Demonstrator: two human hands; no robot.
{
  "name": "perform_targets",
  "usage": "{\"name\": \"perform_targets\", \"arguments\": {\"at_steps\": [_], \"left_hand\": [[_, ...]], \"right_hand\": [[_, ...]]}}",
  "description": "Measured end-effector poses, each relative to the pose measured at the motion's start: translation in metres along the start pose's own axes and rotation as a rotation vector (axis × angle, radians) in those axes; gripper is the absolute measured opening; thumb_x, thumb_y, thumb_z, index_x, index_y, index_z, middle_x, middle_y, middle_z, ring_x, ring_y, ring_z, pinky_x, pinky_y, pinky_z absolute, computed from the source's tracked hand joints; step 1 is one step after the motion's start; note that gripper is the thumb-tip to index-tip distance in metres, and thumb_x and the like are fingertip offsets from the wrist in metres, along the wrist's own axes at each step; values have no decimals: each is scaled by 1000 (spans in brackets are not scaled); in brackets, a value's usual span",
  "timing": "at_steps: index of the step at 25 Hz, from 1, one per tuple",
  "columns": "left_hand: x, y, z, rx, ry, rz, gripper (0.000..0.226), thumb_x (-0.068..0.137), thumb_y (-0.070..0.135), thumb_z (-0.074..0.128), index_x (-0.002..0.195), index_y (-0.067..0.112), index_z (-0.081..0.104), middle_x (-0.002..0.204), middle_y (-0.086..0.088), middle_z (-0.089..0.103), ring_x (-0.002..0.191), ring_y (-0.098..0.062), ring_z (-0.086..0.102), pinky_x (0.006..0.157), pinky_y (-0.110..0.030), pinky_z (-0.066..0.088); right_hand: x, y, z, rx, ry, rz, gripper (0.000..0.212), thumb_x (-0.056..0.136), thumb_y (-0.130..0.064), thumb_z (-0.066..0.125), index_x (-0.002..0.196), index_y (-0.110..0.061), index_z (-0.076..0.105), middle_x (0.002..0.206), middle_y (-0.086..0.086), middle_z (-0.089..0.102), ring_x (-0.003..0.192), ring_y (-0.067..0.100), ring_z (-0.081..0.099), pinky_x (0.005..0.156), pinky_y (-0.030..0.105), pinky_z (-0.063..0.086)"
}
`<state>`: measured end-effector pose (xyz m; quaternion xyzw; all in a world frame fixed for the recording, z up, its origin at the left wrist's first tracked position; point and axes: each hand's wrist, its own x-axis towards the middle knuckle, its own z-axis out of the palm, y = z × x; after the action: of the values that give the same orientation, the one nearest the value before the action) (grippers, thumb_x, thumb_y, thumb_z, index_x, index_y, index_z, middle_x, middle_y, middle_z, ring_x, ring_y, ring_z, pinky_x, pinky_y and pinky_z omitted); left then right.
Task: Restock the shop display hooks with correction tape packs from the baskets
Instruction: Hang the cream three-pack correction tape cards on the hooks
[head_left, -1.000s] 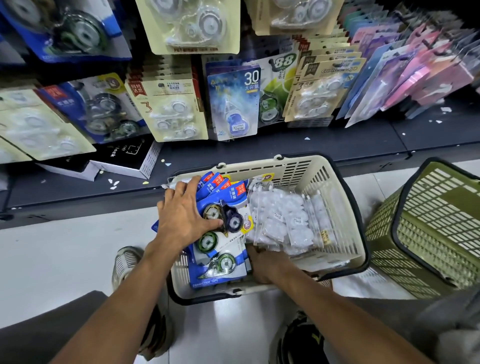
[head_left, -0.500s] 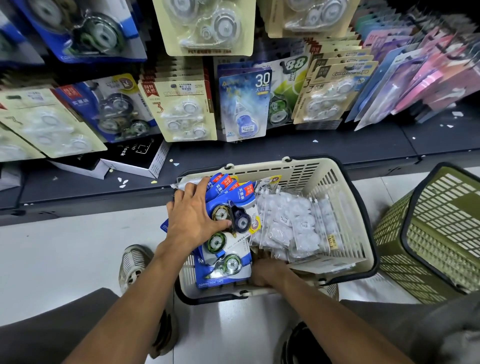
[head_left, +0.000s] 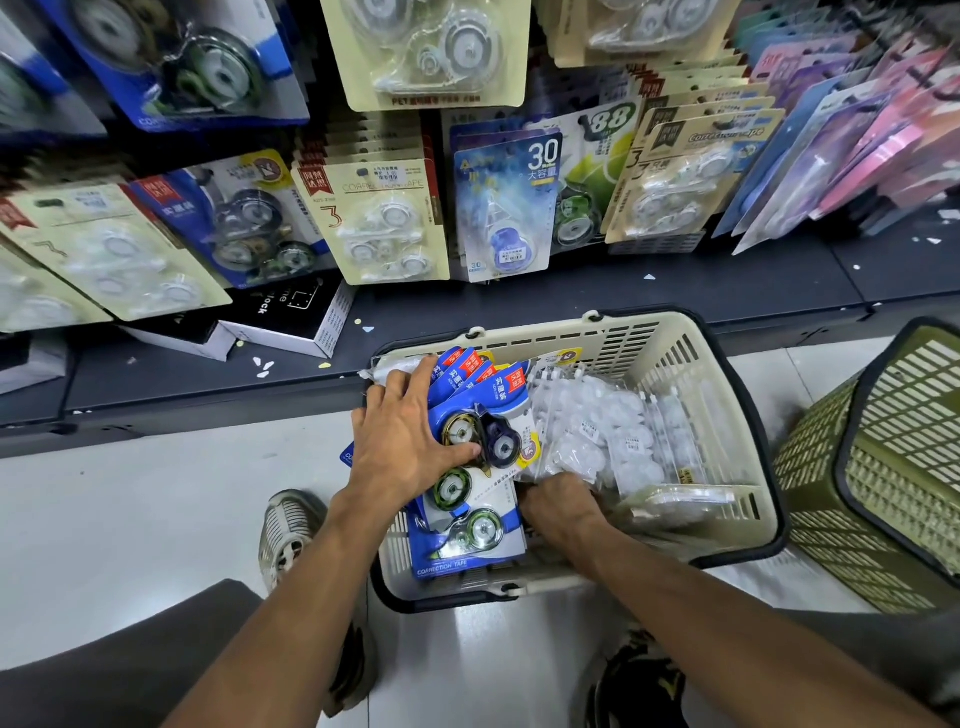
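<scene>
Item: cream basket (head_left: 670, 338) on the floor below the display hooks, stocked with blue correction tape packs (head_left: 470, 514). Left hand (head_left: 410, 431) lay spread over the fanned stack, thumb hooked round its edge, seemingly to gather it. Right hand (head_left: 558, 506) dug beneath the packs; fingers hidden, grip undeterminable.

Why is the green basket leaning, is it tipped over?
Tipped, yes. The green basket lies tilted on the floor beside the cream basket, its black-rimmed opening facing up and sideways. Whether anything is inside cannot be told.
</scene>
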<state>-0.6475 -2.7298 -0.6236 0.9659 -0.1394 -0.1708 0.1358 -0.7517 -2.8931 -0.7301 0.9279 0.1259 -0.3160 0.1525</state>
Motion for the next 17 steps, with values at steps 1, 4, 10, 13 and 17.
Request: {"name": "perform_targets", "arguments": {"at_steps": [1, 4, 10, 13, 17], "left_hand": [[0, 0, 1, -4, -3, 0, 117, 70, 66, 80, 160, 31, 14, 146, -1, 38, 135, -27, 35, 110, -45, 32], [1, -1, 1, -10, 0, 0, 117, 70, 67, 80, 160, 32, 14, 146, -1, 38, 134, -27, 35, 110, -44, 32], [3, -4, 1, -47, 6, 10, 114, 70, 66, 80, 159, 33, 17, 145, 0, 39, 134, -27, 37, 110, -44, 33], [5, -5, -2, -91, 3, 0, 112, 67, 66, 82, 157, 35, 23, 144, -1, 41, 134, -28, 38, 110, -45, 34], [9, -3, -3, -239, 34, -38, 107, 62, 65, 85, 152, 33, 37, 139, -4, 49, 132, -30, 44, 110, -47, 38]], "right_hand": [[2, -3, 3, -8, -16, 17, 24, 97, -2, 52, 113, -7, 70, 110, 8, 72, 101, 29, 68, 79, 37, 52], [4, -3, 0, 5, 7, 37, 25, 96, 0, 52, 112, -8, 70, 108, 7, 72, 99, 30, 69, 77, 38, 53], [1, 13, 3, 15, 90, -64, 26, 96, -6, 52, 113, -11, 71, 116, 7, 70, 97, 29, 69, 79, 41, 53], [-15, 24, -3, -40, 61, -176, 26, 96, -7, 52, 114, -13, 69, 114, 7, 72, 100, 30, 69, 83, 40, 54], [-44, 55, -30, -115, 126, -288, 29, 93, -7, 49, 118, -11, 62, 106, 11, 73, 100, 33, 68, 71, 36, 43]]}}
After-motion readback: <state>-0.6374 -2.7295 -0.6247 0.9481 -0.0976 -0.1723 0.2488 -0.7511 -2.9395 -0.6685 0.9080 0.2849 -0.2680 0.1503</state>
